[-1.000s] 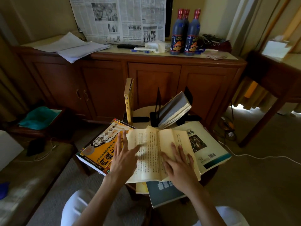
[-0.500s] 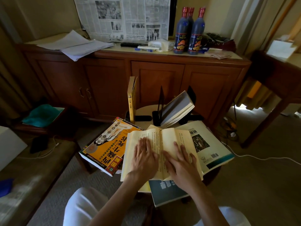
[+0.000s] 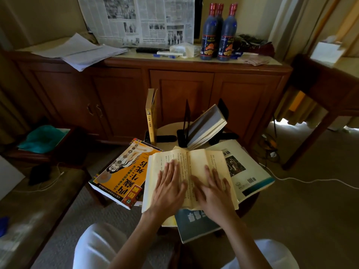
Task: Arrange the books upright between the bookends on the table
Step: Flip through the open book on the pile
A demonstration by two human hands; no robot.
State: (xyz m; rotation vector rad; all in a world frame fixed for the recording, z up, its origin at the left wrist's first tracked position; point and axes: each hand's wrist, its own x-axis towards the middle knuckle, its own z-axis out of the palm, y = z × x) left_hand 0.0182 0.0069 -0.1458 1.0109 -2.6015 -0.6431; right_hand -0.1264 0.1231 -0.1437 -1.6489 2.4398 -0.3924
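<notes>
Head camera looks down on my two hands lying flat, side by side, on an open paperback with yellowed pages [image 3: 196, 162]. My left hand [image 3: 168, 188] presses the left page with straight fingers; my right hand [image 3: 214, 191] presses the right page the same way, fingers slightly spread. Neither hand grips anything. The open paperback rests on top of other books on the small round pale-topped table [image 3: 169, 129]: a thick orange-covered book with large black characters [image 3: 122, 171] lies flat to its left, a large white-backed book with a barcode and teal strip [image 3: 248, 171] lies flat to its right, and a dark teal-covered book [image 3: 196, 224] juts out beneath, toward me. Farther back on the table, a slim yellow book [image 3: 151, 115] stands upright on a black metal bookend [image 3: 165, 138]. Right of it, a grey-covered thick book [image 3: 206, 126] leans tilted between two more black bookends [image 3: 185, 121]. Behind the table stands a brown wooden sideboard [image 3: 174, 90] bearing three dark red-capped bottles [image 3: 219, 33], a propped newspaper [image 3: 143, 20] and loose white papers [image 3: 81, 51].
</notes>
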